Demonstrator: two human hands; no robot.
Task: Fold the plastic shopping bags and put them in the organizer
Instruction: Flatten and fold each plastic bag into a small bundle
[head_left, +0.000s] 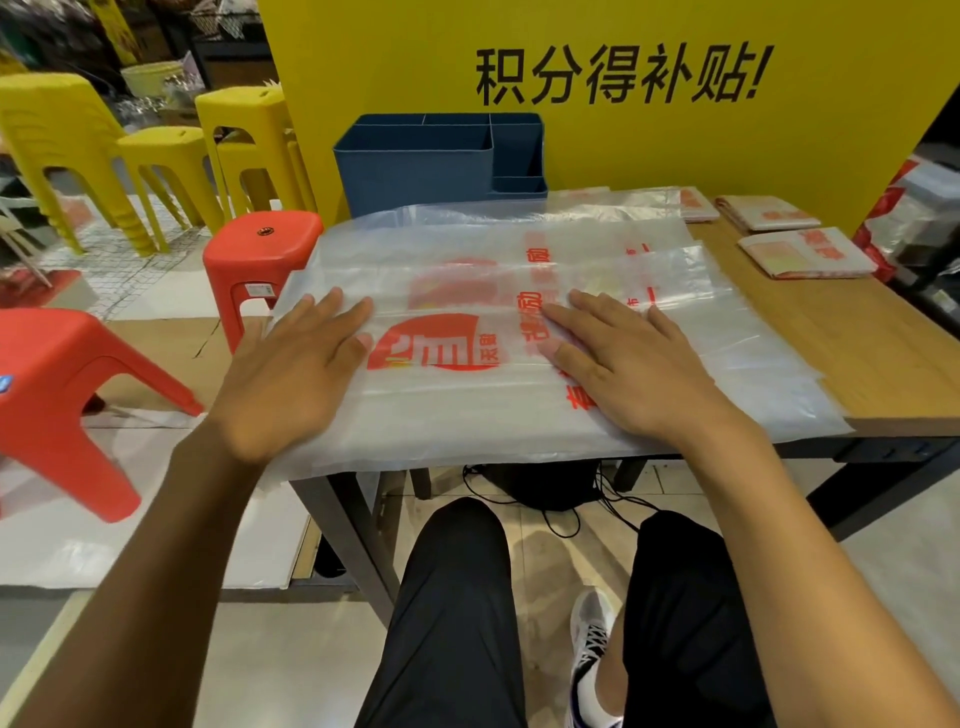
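A clear plastic shopping bag (467, 405) with red print lies flat across the wooden table (872, 364), on top of other spread bags. My left hand (296, 369) presses flat on its left part, fingers straight. Flat on its right part rests my right hand (623, 358), fingers pointing left over the red lettering. A dark blue organizer (415, 171) with several compartments stands at the back of the table; its visible compartments look empty. Three folded bags lie at the back right, the nearest folded bag (808, 254) beside the table's right edge.
A yellow wall panel (675, 145) with black lettering rises behind the table. A red stool (260, 249) stands at the table's left edge, another red stool (67, 384) nearer, and yellow stools (156, 150) behind. My legs and black cables are under the table.
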